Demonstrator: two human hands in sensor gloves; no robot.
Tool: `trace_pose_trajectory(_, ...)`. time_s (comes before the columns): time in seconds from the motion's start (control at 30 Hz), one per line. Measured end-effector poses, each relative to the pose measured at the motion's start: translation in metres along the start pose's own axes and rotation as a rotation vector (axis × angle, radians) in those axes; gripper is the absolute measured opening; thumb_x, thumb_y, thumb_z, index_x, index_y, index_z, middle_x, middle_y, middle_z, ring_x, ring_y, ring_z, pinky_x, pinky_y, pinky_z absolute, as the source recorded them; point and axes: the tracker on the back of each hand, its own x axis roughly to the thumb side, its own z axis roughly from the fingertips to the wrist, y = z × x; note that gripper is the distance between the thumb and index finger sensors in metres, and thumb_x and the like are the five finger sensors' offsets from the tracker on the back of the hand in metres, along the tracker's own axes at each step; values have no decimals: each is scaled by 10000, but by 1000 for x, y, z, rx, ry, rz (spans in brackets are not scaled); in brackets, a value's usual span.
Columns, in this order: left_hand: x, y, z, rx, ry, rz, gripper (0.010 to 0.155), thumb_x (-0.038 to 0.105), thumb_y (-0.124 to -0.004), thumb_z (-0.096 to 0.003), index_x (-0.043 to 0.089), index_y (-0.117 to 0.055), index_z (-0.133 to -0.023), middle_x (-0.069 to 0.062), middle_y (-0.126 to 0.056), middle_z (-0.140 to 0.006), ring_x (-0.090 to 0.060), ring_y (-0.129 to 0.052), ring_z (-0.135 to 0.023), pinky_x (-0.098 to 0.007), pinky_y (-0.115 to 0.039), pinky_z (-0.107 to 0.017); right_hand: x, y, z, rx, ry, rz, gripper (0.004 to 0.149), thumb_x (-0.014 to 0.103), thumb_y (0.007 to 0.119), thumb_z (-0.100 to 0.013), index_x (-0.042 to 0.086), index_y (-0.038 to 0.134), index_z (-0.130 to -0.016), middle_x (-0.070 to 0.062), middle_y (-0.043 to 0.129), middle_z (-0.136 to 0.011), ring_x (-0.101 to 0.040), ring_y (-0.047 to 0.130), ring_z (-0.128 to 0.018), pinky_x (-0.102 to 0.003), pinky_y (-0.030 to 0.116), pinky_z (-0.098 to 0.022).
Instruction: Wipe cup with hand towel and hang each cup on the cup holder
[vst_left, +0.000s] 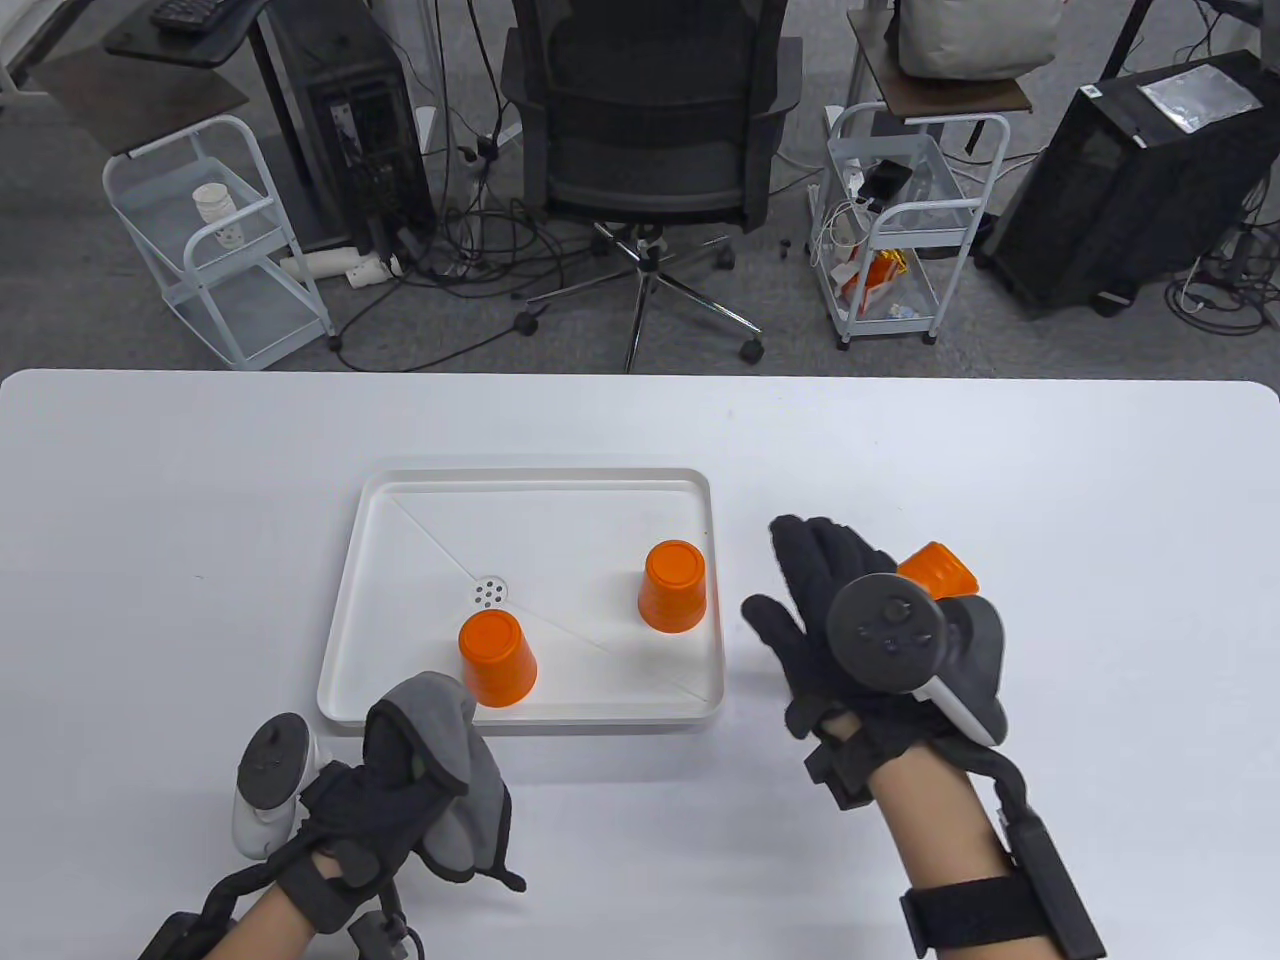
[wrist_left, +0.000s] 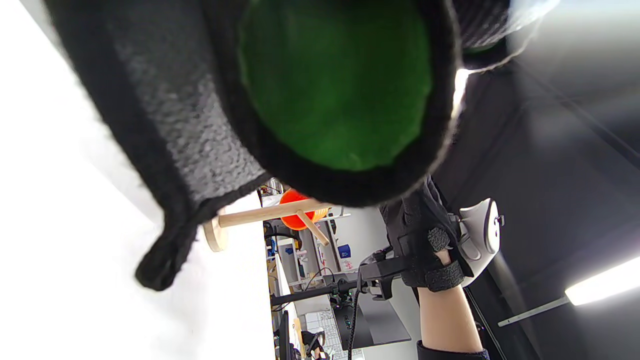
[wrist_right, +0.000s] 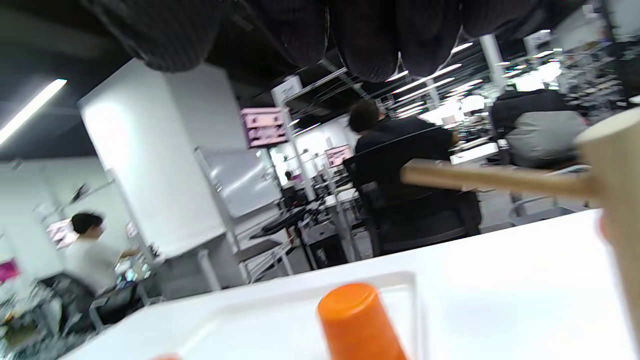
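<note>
Two orange cups stand upside down in the white tray (vst_left: 540, 481): one near the front (vst_left: 498, 658), one at the right (vst_left: 673, 585), which also shows in the right wrist view (wrist_right: 360, 325). A third orange cup (vst_left: 940, 570) hangs on the wooden cup holder (wrist_left: 260, 215), mostly hidden behind my right hand in the table view. My left hand (vst_left: 420, 760) grips the grey hand towel (vst_left: 475, 800) in front of the tray. My right hand (vst_left: 800, 580) hovers right of the tray, fingers straight and holding nothing. The holder's peg (wrist_right: 500, 177) juts out beside it.
Beyond the table's far edge stand an office chair (vst_left: 650, 130), two white wire carts (vst_left: 215, 240) and computer towers (vst_left: 1130, 180). People sit in the background of the right wrist view. Bare tabletop (vst_left: 180, 520) lies left of the tray.
</note>
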Motion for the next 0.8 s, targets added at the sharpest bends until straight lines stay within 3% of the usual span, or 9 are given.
trace_pose_trajectory(0.13,0,0,0,-3,-4,-4,808,601,-692,-496,387,-101,-1004,-34,-108,-1138,-323,-841,-780,-586,-710,-610,34,37,-6,86,-107,107,718,518,694,-483,164,514,-1081,-210,604,-1128,-522,633,-989,-636,528,-729)
trace_pose_trajectory(0.27,0,0,0,-7,-4,-5,808,601,-692,-497,386,-101,-1004,-35,-109,-1139,-324,-840,-780,-587,-709,-610,48,67,-18,152,-130,175,728,527,684,-483,170,487,-1086,-207,572,-1141,-523,603,-1004,-643,508,-735)
trace_pose_trajectory(0.5,-1,0,0,-12,3,2,809,598,-694,-497,385,-102,-1005,-34,-108,-1139,-326,-838,-782,-589,-706,-612,45,120,-50,261,-41,229,761,528,678,-486,166,403,-1096,-214,433,-1176,-549,483,-1031,-669,416,-747)
trace_pose_trajectory(0.8,-1,1,-1,-10,4,11,808,599,-693,-498,386,-101,-1005,-32,-107,-1140,-327,-837,-784,-589,-705,-614,32,161,-82,322,95,301,810,541,663,-489,186,264,-1097,-209,201,-1193,-576,308,-1046,-693,307,-751)
